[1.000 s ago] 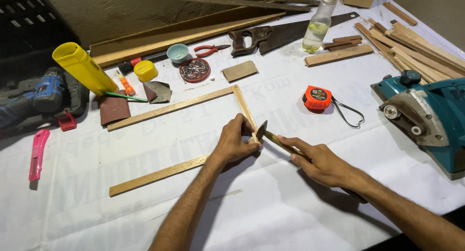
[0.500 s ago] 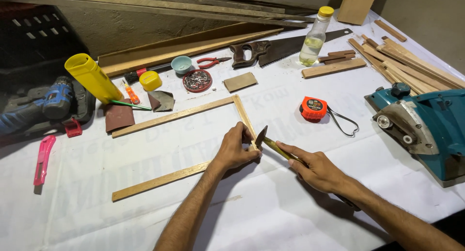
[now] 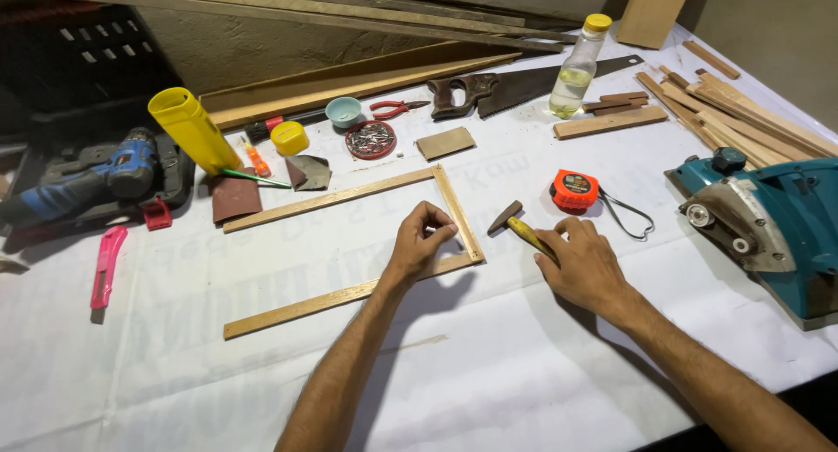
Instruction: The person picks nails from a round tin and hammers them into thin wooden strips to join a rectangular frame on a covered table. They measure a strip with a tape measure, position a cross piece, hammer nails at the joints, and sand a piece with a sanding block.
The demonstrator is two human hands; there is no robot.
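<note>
A three-sided frame of thin wooden strips [image 3: 349, 195] lies on the white-covered table. My left hand [image 3: 421, 241] rests inside its near right corner, fingers curled against the short side strip. My right hand [image 3: 583, 264] grips the yellow handle of a small hammer [image 3: 515, 222], whose head lies on the cloth just right of the frame, apart from the wood.
An orange tape measure [image 3: 573, 190] lies beyond the hammer. A teal power planer [image 3: 768, 221] sits at the right edge. A handsaw [image 3: 515, 87], bottle [image 3: 578, 68], pliers [image 3: 393, 109], tin of nails [image 3: 370, 139], yellow glue bottle [image 3: 188, 131], blue drill [image 3: 87, 183] and pink knife [image 3: 105, 264] lie around.
The hammer has moved right, away from the frame's corner, and now rests on the cloth. My left hand has shifted slightly inside the frame.
</note>
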